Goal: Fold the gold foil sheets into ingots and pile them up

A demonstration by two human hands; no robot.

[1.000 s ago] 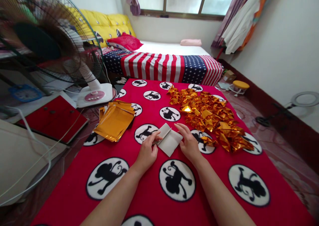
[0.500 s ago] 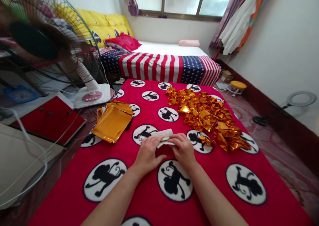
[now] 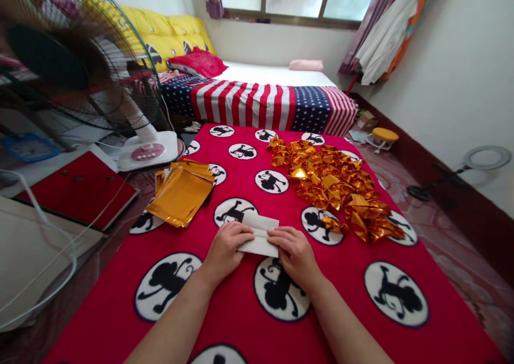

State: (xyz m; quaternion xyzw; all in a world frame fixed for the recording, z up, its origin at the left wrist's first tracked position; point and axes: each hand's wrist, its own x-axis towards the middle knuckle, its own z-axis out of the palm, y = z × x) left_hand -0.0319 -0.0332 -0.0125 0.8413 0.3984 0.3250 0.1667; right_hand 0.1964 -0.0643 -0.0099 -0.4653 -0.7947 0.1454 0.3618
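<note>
A whitish sheet of paper with a crease running across it is held just above or on the red cloth, in the middle of the head view. My left hand pinches its left edge, fingers on top. At the right edge my right hand grips it, with fingertips over the crease. To the left lies a stack of gold foil sheets. Right of centre, a heap of folded shiny gold foil pieces spreads out, with one small piece at its near side.
The red cloth with black monkey figures in white circles covers the table. A running fan stands at the left. Beyond the table is a bed; a yellow stool and a ring light are at the right.
My hands have moved slightly apart and nearer to me. The paper, earlier narrow and mostly covered by the fingers, now shows wider and flatter between them.
</note>
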